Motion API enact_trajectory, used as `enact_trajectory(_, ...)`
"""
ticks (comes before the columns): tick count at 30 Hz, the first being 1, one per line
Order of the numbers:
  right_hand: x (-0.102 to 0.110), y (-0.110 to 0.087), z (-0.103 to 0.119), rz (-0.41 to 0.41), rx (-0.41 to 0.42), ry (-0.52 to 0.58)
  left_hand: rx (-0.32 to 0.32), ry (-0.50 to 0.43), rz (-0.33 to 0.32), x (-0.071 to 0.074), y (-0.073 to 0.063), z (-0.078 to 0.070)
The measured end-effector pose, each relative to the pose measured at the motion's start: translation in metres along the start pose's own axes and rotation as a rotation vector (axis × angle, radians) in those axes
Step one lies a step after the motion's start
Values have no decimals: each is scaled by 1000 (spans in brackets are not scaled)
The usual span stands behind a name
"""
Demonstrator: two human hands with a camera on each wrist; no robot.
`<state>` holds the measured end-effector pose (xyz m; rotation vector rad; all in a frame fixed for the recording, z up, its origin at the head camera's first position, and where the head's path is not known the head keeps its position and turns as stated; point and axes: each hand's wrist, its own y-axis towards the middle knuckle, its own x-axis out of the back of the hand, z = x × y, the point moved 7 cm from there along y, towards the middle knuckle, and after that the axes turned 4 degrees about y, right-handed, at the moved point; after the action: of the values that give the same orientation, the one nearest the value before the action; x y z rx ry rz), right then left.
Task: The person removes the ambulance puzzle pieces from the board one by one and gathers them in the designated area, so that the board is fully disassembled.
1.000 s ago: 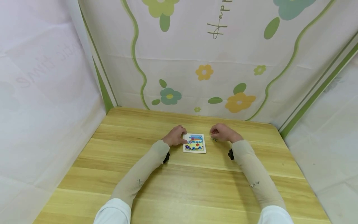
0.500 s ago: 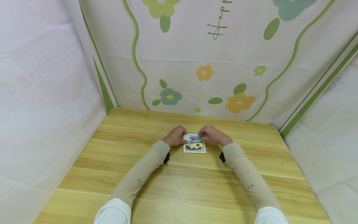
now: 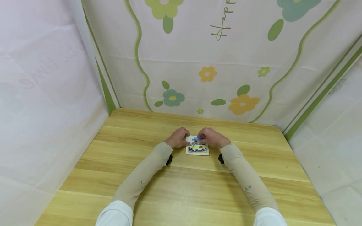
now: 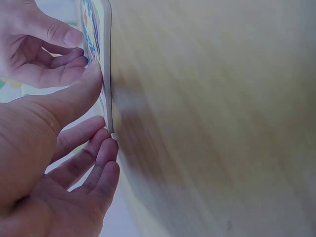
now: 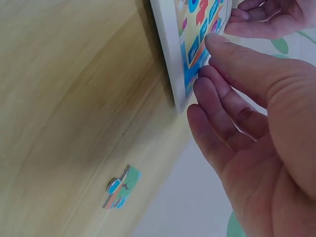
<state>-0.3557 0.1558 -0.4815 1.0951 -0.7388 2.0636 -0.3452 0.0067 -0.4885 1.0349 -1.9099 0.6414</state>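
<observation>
A small framed jigsaw puzzle (image 3: 189, 153) with a yellow ambulance picture lies flat on the wooden table. My left hand (image 3: 177, 138) grips its left side, thumb (image 4: 94, 79) over the rim and fingers bent at the outer edge. From the far right, my right hand (image 3: 213, 137) reaches over the upper part of the picture. Its thumb (image 5: 219, 44) and curled forefinger pinch a blue puzzle piece (image 5: 197, 60) against the puzzle's face; the hand hides much of that piece. Another loose puzzle piece (image 5: 122, 187), green, blue and orange, lies on the table near the right hand.
The wooden table (image 3: 181, 194) spreads widely around the puzzle. Behind it hangs a white cloth (image 3: 186, 50) printed with flowers, and more cloth closes off both sides. A black wrist device (image 3: 221, 158) shows under the right forearm.
My right hand has moved left from the table beside the puzzle onto the picture's upper part, its fingers bunched throughout. The left hand stays in place on the left edge.
</observation>
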Motion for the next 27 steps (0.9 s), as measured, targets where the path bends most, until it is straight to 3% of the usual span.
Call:
enact_trajectory(17,2,6,-1,29,-57,37,4,4,27,-3,-1,2)
enact_trajectory(27,2,8,-5,9,-80,68,-37,17,21,-2,2,-4)
